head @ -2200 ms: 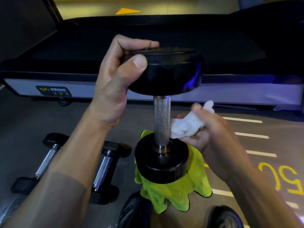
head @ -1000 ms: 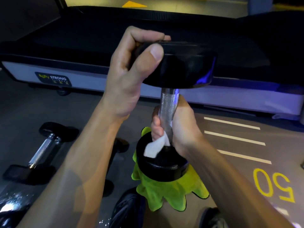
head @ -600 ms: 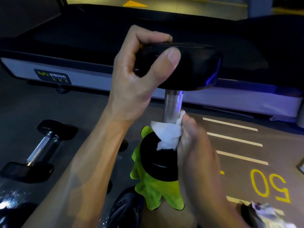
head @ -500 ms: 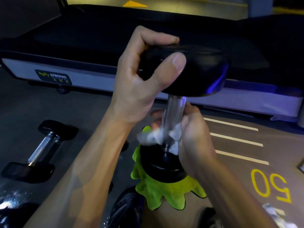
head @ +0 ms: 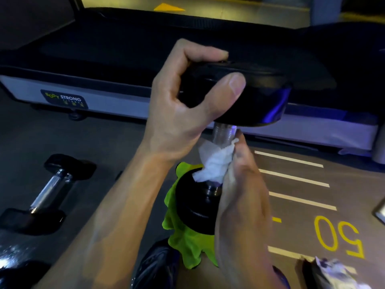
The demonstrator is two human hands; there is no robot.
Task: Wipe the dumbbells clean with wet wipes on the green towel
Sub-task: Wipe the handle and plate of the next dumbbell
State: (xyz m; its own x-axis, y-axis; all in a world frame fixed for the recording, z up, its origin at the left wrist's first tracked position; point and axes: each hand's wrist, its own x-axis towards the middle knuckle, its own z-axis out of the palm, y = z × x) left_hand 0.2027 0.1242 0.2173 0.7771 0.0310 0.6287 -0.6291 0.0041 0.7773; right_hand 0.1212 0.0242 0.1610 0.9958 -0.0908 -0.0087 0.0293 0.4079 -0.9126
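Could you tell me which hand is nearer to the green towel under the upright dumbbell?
Right. The right hand holds the wipe low on the handle, just above the green towel; the left hand grips the top head.

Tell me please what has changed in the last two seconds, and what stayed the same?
The right hand brought the wet wipe from beside the handle onto it, wrapped it round and rubbed it up and down. Unchanged: the left hand grips the top head of the dumbbell, which stands upright on the green towel; another dumbbell lies on the floor.
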